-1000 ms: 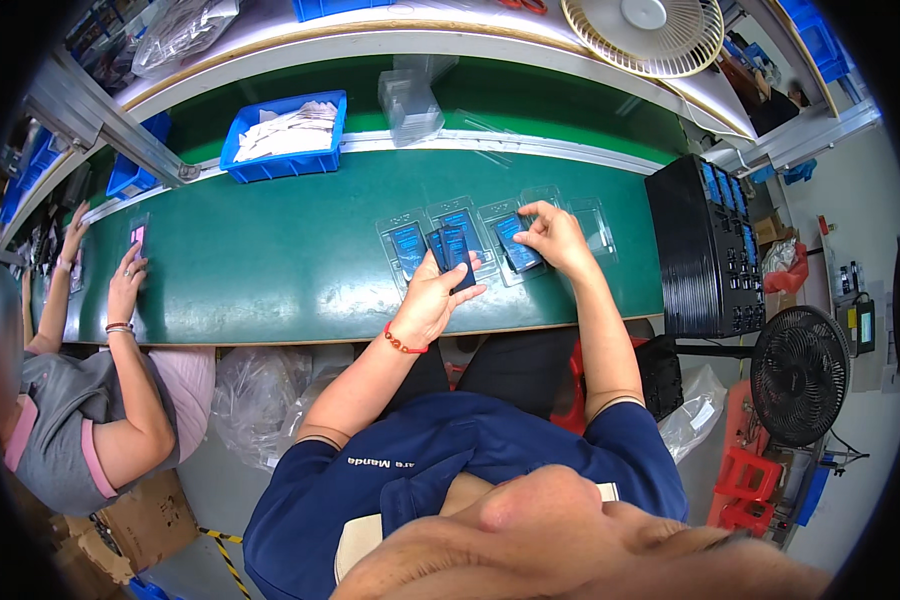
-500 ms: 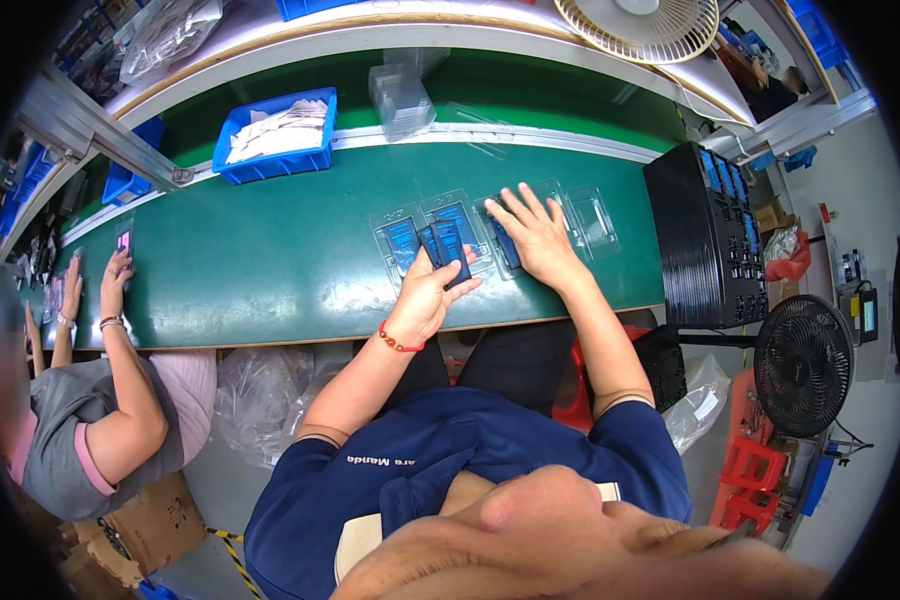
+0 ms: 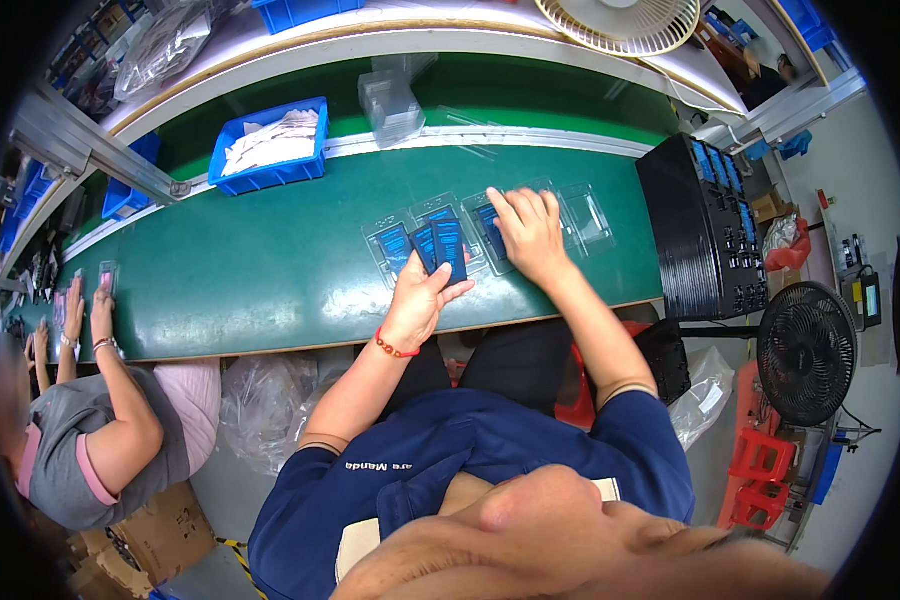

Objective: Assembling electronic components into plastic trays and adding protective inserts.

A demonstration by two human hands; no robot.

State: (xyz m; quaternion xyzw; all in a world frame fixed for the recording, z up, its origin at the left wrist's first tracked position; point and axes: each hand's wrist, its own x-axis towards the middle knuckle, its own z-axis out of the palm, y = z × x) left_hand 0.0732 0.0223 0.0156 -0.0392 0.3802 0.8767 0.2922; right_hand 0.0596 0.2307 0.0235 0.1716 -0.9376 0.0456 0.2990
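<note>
My left hand (image 3: 417, 303) is closed on a fanned stack of flat black packs with blue print (image 3: 448, 247), probably phone batteries. It is above the near edge of the green bench. My right hand (image 3: 532, 238), fingers bent and slightly apart, rests over a clear plastic tray (image 3: 502, 265), which has a similar pack (image 3: 489, 226) lying in it. The hand partly covers this tray and pack. To the left, two more clear trays hold one pack (image 3: 393, 240) and another partly hidden behind the held stack. A clear tray (image 3: 592, 217) without a pack lies right of my hand.
A blue bin (image 3: 270, 180) of white slips and stacked clear trays (image 3: 391, 108) stand at the back. Black stacked trays (image 3: 705, 235) rise at the bench's right end, near a black fan (image 3: 806, 353). On the left, a co-worker's hands (image 3: 102, 312) work at the bench.
My right hand's fingers have gone from spread to bent over the tray. The held packs are fanned a little differently. At left, the co-worker's hand and a pinkish item have shifted nearer and leftward.
</note>
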